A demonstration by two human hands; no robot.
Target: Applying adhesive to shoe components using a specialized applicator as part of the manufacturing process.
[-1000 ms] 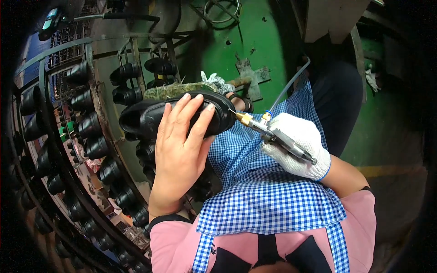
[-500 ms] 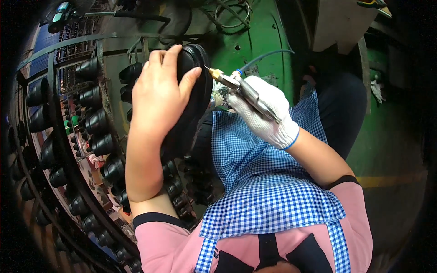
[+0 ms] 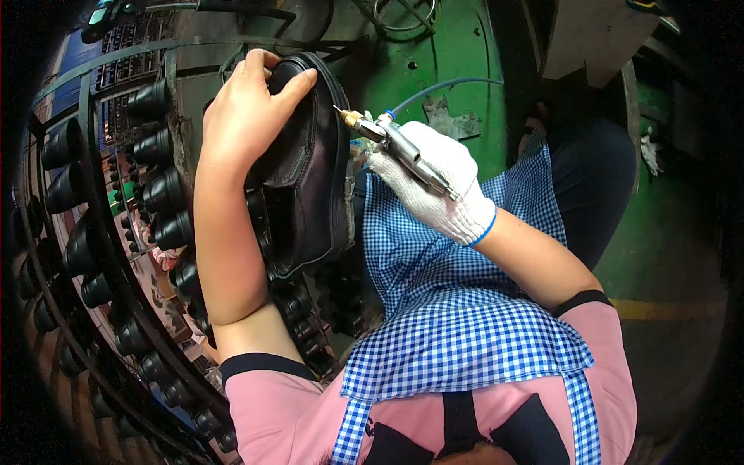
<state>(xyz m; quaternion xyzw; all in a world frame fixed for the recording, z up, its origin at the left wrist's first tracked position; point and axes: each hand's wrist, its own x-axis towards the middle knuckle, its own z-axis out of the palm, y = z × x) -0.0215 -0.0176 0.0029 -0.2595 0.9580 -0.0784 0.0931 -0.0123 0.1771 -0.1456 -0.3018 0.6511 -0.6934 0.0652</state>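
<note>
A black leather shoe (image 3: 312,178) is held by the toe in my bare left hand (image 3: 248,112). My thumb lies over the toe, and the other fingers wrap its far left side. The shoe's opening and heel point down toward me. My right hand (image 3: 434,178), in a white knit glove, is closed round a metal spray gun (image 3: 407,147) with a brass tip and thin needle nozzle. That nozzle points at the shoe's right edge near the toe, seemingly just short of it. A dark blue air hose (image 3: 434,91) runs from the gun to the right.
Metal racks (image 3: 91,178) with several rows of black shoes (image 3: 167,190) fill the left side. A coiled hose (image 3: 403,23) lies at the top on the green floor (image 3: 457,54). A pale board (image 3: 597,46) stands at upper right. My blue checked apron (image 3: 465,325) covers my lap.
The shoe has turned, so its upper and opening now face up more. My left hand has shifted up and left with it. My right hand and the gun moved slightly left.
</note>
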